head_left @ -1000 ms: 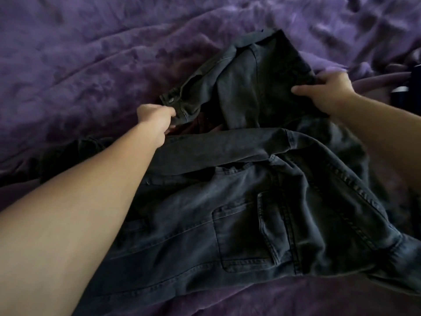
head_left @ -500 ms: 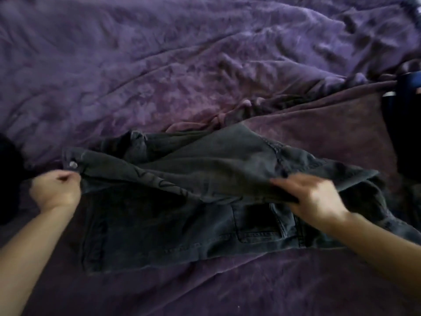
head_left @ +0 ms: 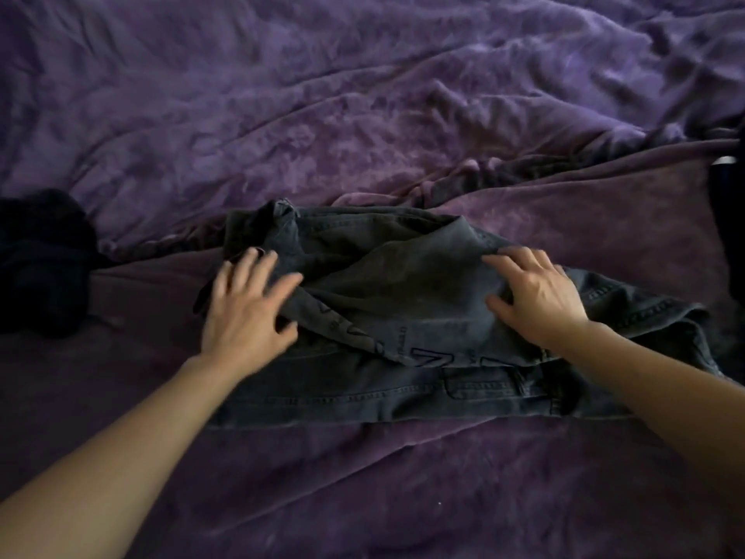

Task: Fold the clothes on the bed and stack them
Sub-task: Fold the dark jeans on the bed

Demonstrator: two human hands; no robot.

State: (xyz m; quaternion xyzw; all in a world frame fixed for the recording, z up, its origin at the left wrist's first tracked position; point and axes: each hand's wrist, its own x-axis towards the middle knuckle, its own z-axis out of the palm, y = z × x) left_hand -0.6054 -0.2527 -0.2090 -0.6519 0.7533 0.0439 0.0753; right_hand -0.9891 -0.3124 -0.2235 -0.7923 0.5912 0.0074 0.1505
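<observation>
Dark grey jeans [head_left: 403,300] lie folded over on the purple bed [head_left: 363,115], a short wide bundle in the middle of the view. My left hand [head_left: 248,308] lies with spread fingers on the bundle's left end. On the right part of the top layer, my right hand [head_left: 536,296] presses flat with fingers straight. A back pocket shows along the lower edge, near my right wrist.
A heap of black clothing [head_left: 40,260] sits at the left edge of the bed. Another dark item [head_left: 729,219] shows at the right edge. A smoother purple blanket [head_left: 363,478] covers the near part of the bed, crumpled bedding the far part.
Both hands let go of the jeans' edges after laying the top layer down. They now lie flat on the folded bundle, and the left hand has moved right onto it.
</observation>
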